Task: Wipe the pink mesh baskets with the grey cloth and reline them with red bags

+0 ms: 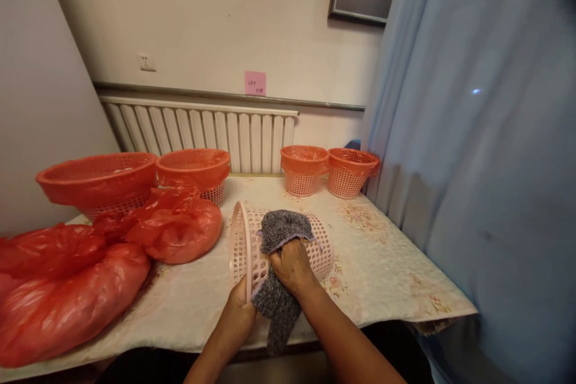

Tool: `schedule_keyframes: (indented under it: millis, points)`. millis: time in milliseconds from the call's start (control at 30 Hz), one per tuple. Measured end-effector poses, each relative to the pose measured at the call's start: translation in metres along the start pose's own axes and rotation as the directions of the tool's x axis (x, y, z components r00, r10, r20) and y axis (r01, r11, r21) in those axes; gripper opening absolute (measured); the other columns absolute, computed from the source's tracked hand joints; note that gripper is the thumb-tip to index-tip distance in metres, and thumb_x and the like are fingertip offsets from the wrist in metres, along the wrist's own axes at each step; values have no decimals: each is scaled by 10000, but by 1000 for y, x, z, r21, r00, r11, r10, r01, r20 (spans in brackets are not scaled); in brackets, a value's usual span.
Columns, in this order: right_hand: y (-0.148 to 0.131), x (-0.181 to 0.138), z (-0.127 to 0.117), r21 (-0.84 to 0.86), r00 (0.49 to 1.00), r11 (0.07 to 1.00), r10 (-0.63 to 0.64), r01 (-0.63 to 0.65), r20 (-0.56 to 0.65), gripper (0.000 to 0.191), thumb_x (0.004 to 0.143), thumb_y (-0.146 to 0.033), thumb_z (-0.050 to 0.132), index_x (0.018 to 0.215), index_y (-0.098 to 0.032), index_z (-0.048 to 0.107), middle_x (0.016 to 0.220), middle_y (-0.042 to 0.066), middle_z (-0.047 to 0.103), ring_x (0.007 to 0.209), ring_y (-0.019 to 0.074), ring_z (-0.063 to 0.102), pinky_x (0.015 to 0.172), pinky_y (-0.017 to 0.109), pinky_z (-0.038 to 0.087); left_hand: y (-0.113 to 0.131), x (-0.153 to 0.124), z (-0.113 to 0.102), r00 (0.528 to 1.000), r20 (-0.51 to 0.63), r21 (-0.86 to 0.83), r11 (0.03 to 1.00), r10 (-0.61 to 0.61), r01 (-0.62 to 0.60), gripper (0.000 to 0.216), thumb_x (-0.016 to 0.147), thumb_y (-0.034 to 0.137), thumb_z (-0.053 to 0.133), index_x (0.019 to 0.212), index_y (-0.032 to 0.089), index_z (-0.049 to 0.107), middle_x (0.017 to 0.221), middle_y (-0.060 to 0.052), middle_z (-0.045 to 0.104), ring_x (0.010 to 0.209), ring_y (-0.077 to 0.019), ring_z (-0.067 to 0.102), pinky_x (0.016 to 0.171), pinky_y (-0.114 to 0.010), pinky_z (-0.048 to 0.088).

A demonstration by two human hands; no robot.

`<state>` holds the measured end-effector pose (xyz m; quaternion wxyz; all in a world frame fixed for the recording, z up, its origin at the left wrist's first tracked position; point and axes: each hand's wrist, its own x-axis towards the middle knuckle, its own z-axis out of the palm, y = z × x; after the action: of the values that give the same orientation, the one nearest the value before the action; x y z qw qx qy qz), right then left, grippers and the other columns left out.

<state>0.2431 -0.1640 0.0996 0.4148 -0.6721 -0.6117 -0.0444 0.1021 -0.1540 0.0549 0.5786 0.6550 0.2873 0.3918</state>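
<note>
A pale pink perforated plastic basket lies on its side over the near part of the table, its open rim facing left. My left hand grips that rim at the lower left, fingers partly hidden behind it. Bunched in my right hand is a dark grey cloth with a purple edge, which lies against the basket's outer wall. One end of the cloth hangs down below my right hand, in front of the table edge.
Two filled red plastic bags rest on the left of the flowered tablecloth. Behind them stand two red-lined baskets; two smaller lined baskets stand at the back right. A blue curtain borders the right side, a radiator the back.
</note>
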Motion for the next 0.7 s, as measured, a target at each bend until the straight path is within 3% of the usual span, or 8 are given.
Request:
schedule_keyframes:
  millis: [367,700]
  points:
    - [19,-4,1,42,999,999,24,-23,-21,260,761,-148,532,912,-156,744,961,125,729,904,248,655,900,333,452,-7,-5,-8,999,7,54,997,-53,53,428,824,388,558,1156,129,630,1196,-112,688,1182,-280,587,1051,-426,423]
    - [110,-3,-17,-6,957,980,191,-197,-220,295,809,-208,488,976,-125,717,909,141,718,927,249,636,919,356,440,-29,-4,-13,1000,8,234,972,-11,8,391,848,365,524,1119,116,654,1156,-122,703,1090,-280,633,1023,-427,444]
